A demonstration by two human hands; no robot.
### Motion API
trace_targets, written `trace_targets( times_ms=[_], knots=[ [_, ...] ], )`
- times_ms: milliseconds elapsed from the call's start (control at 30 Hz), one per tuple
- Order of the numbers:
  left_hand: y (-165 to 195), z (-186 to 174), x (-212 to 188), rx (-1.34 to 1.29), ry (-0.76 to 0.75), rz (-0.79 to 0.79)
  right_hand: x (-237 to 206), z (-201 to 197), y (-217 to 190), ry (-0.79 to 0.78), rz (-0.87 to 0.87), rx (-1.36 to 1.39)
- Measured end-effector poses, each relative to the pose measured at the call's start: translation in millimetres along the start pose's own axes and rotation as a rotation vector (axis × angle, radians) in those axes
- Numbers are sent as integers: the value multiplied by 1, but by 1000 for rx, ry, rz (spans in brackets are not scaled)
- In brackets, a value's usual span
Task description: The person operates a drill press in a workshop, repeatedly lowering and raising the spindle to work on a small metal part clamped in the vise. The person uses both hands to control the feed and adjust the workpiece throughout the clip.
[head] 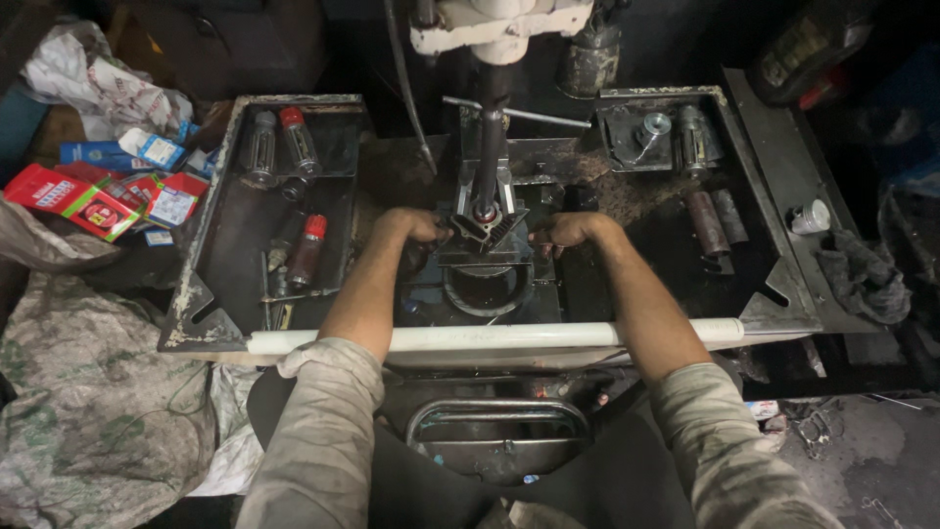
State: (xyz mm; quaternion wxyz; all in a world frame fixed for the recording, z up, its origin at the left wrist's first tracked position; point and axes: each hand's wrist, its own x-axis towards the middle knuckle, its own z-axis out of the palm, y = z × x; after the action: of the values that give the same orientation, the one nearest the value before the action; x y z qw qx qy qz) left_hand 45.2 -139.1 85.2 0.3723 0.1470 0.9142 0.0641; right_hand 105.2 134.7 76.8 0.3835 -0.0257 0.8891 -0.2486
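Note:
A finned metal cylinder block (487,231) sits under the vertical spindle (489,147) of a dark machine. My left hand (416,227) grips the block's left side. My right hand (566,231) grips its right side. Both forearms reach over a white pipe (490,337) lying across the machine's front edge. Below the block is a round opening (487,291) in the machine table. My fingers are partly hidden behind the block.
The left metal tray (211,284) holds several cylindrical tools with red caps (309,247). The right tray (774,284) holds metal sleeves (707,221) and a small white cup (811,216). Coloured cartons (98,196) and sacks lie at the left. A rag (862,274) lies at the right.

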Motion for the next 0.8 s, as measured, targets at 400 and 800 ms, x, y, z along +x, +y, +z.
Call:
trace_targets(
  times_ms=[400, 800],
  knots=[
    [3, 1, -8, -15, 5, -9, -1, 3, -1, -22, -58, 63],
    [-5, 6, 13, 9, -15, 29, 5, 3, 6, -15, -10, 17]
  ],
)
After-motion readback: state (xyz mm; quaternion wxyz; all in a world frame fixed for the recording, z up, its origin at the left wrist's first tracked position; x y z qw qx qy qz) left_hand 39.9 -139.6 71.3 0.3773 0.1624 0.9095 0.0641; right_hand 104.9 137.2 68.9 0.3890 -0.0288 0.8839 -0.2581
